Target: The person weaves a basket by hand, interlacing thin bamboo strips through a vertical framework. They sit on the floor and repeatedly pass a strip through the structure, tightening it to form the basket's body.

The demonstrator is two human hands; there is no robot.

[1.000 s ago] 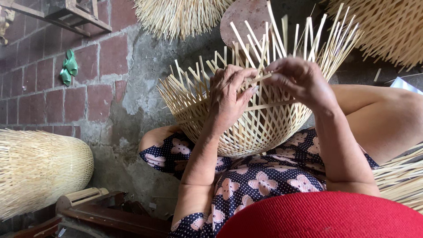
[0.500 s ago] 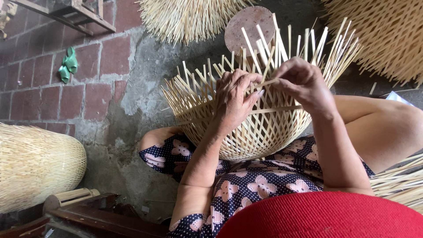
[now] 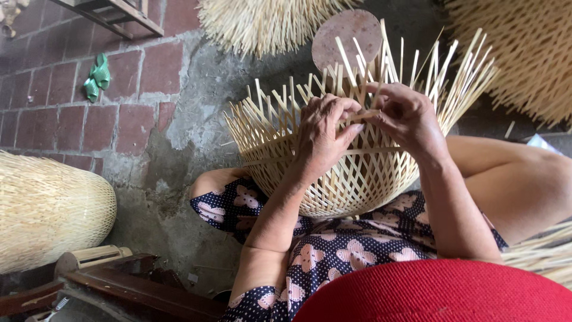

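A half-woven bamboo basket (image 3: 357, 179) rests on my lap, its open end pointing away, with loose pale strips fanning out around the rim. My left hand (image 3: 325, 128) is curled over the near rim, fingers pinching a thin bamboo strip (image 3: 366, 114). My right hand (image 3: 405, 116) meets it from the right and grips the same strip between thumb and fingers. Both hands touch at the fingertips above the woven wall. A horizontal strip runs across the basket just below my hands.
A finished woven basket (image 3: 50, 209) lies at the left. More unfinished baskets (image 3: 512, 53) stand at the top and right. A round disc (image 3: 345, 36) sits beyond the rim. Brick floor, green slippers (image 3: 96, 76) and a low wooden stool (image 3: 119, 280) are nearby.
My hands have shifted slightly along the rim and the fingers have closed tighter on the strip. The view has drifted, so the left basket sits lower in frame.
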